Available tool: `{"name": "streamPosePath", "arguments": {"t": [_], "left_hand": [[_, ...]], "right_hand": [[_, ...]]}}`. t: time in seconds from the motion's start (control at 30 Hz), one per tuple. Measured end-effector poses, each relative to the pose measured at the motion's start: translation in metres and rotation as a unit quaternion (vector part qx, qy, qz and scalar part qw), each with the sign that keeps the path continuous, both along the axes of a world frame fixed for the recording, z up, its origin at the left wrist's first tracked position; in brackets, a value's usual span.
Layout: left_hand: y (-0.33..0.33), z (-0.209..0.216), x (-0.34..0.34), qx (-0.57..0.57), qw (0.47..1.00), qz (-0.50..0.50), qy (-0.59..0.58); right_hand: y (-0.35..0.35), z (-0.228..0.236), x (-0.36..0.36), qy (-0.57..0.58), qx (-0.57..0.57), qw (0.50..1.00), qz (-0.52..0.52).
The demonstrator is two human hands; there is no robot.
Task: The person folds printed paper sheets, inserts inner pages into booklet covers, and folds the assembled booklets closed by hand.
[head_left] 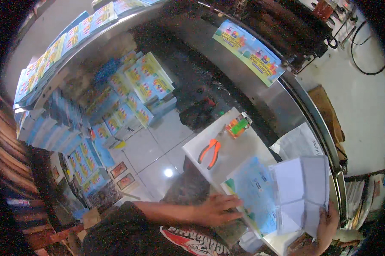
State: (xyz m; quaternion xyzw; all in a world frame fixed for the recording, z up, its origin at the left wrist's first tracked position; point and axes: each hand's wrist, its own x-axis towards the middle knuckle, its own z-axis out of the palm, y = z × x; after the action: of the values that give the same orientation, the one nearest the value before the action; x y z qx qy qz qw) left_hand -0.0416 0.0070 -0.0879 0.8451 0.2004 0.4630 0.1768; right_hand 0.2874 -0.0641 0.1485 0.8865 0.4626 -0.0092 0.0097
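Note:
On the small white table lies a blue printed sheet (256,192) with green corners. My left hand (220,209) rests at its left edge, fingers stretched out and touching it. White paper sheets (291,181) with fold-like lines cover the right side of the blue sheet; their right part looks raised. At the lower right edge of these white sheets is my right hand (325,226), curled around the paper, its fingertips partly hidden. Farther up the table lie orange-handled pliers (210,152) and a small green and orange item (238,126).
Stacks of printed blue and yellow sheets (149,79) stand on the tiled floor (156,149) at the left. More printed sheets (83,32) line a ledge at the far left. A curved metal rim (324,128) borders the right, with a printed strip (248,51) on it.

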Motion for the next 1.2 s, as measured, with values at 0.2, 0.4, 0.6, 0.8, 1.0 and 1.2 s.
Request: {"name": "streamPosePath", "arguments": {"t": [0.2,0.4,0.6,0.8,1.0,1.2], "left_hand": [[0.168,0.057,-0.018,-0.02,0.975,0.178,-0.131],[0.352,0.041,0.0,-0.236,0.915,0.275,-0.175],[0.462,0.066,0.042,-0.629,0.666,0.068,-0.395],[0.5,0.053,0.032,-0.62,0.628,0.071,-0.465],[0.48,0.035,0.025,-0.581,0.638,-0.006,-0.505],[0.445,0.03,0.017,-0.593,0.611,-0.029,-0.523]], "right_hand": [[0.004,0.036,-0.055,0.073,0.089,0.993,-0.034],[-0.018,0.032,-0.082,0.064,0.086,0.991,-0.075],[-0.077,-0.077,-0.026,-0.061,-0.008,0.971,0.233],[-0.006,-0.135,-0.067,0.489,0.042,0.864,-0.108],[0.013,-0.126,-0.072,0.545,0.088,0.831,-0.07],[0.011,-0.132,-0.061,0.481,0.01,0.873,-0.072]]}}
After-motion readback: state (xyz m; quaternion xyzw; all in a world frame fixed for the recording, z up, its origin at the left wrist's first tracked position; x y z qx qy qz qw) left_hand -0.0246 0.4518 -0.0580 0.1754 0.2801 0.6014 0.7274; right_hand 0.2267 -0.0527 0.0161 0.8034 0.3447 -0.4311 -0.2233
